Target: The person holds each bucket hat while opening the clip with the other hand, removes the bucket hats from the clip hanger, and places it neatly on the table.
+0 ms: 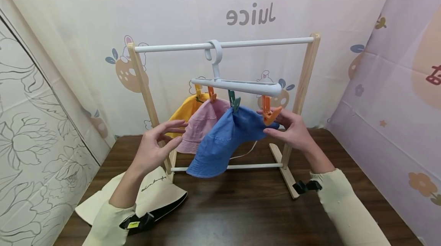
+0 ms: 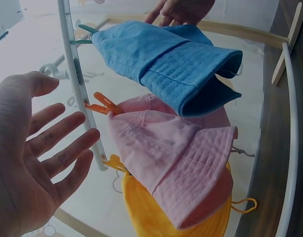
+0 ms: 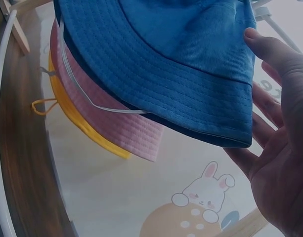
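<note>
While both hands (left hand (image 1: 155, 144), right hand (image 1: 291, 129)) hover with fingers apart, the ribbed blue hat (image 1: 224, 142) hangs clipped.

A wooden rack with a white top bar (image 1: 224, 44) stands on the dark wooden desk (image 1: 241, 215). A white plastic hanger (image 1: 237, 84) hangs from the bar. Three hats hang under it in a row: the yellow cloth hat (image 1: 184, 110) at the back left, the pink cloth hat (image 1: 203, 123) in the middle, the blue cloth hat (image 1: 224, 142) in front. A cream cloth hat (image 1: 155, 196) lies on the desk, left of the rack.

Even bright light, head view edges warped, wrist views dimmer
</note>
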A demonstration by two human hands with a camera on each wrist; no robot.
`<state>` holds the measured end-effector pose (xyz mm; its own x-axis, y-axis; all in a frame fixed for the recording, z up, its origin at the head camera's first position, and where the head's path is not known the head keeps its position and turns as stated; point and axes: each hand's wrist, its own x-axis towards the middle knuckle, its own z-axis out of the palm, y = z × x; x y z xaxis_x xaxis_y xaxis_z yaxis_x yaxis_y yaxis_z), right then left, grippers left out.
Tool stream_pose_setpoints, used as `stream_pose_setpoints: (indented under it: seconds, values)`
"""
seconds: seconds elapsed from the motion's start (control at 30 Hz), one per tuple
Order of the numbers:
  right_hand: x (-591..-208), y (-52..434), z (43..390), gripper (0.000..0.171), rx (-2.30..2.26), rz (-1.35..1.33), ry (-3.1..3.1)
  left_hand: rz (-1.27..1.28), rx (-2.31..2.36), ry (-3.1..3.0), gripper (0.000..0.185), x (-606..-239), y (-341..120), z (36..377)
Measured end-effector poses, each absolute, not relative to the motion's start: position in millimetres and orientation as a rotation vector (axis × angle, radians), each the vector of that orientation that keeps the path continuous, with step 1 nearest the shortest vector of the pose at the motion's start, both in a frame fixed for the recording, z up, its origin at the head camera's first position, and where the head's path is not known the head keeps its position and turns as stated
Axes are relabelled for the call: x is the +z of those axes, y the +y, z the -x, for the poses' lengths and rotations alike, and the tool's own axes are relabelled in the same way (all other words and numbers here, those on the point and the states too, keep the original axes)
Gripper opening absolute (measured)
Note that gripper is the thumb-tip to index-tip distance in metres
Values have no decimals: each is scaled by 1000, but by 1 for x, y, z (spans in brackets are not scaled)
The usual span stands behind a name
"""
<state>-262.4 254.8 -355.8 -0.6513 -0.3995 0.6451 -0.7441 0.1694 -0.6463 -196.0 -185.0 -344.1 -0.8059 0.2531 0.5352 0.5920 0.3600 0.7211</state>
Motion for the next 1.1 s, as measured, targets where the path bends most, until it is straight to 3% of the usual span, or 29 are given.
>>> stream_pose_setpoints:
  seconds: [1.1]
  values:
    - [-349,242,269,62,1402,-1019,-2188,822,-1465,-2265,46,-321,-146,202]
